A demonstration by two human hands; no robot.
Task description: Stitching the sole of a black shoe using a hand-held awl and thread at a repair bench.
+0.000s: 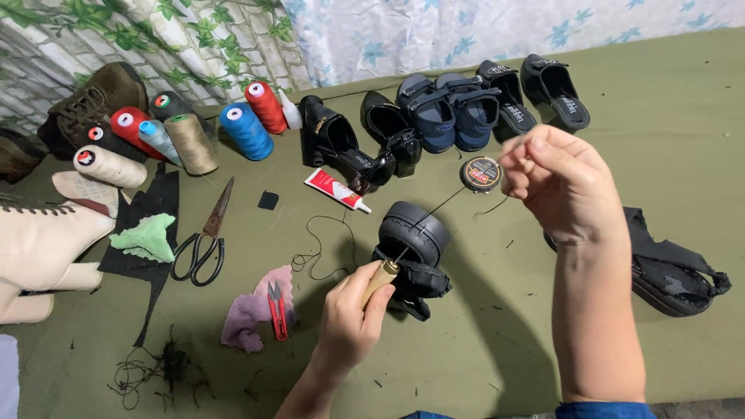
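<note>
The left hand [349, 314] has its fingers closed around the wooden handle of an awl [380, 279], whose metal tip presses into the sole of a black sandal [411, 248]. The sandal stands on its side in the middle of the green desk [481, 349], just in front of the person. The right hand [563, 182] is raised above the desk, to the right of the sandal, with its fingers pinched shut on a dark thread [442, 206] that runs taut from the fingertips down to the sandal where the awl enters.

Just behind the sandal lie a small round tin [480, 174] and a white-and-red glue tube [336, 190]. A second worn black sandal [667, 268] lies to the right, apart from the hands. Left of the work, a pair of black scissors [203, 240] rests near a green scrap of cloth [146, 237], and small red thread snips [276, 310] lie on a pink rag [252, 310]. Along the back of the desk stand several thread spools [247, 130] in blue, red, tan and cream, then a row of black and blue shoes [450, 109]. A cream boot [43, 244] lies at the far left edge.
</note>
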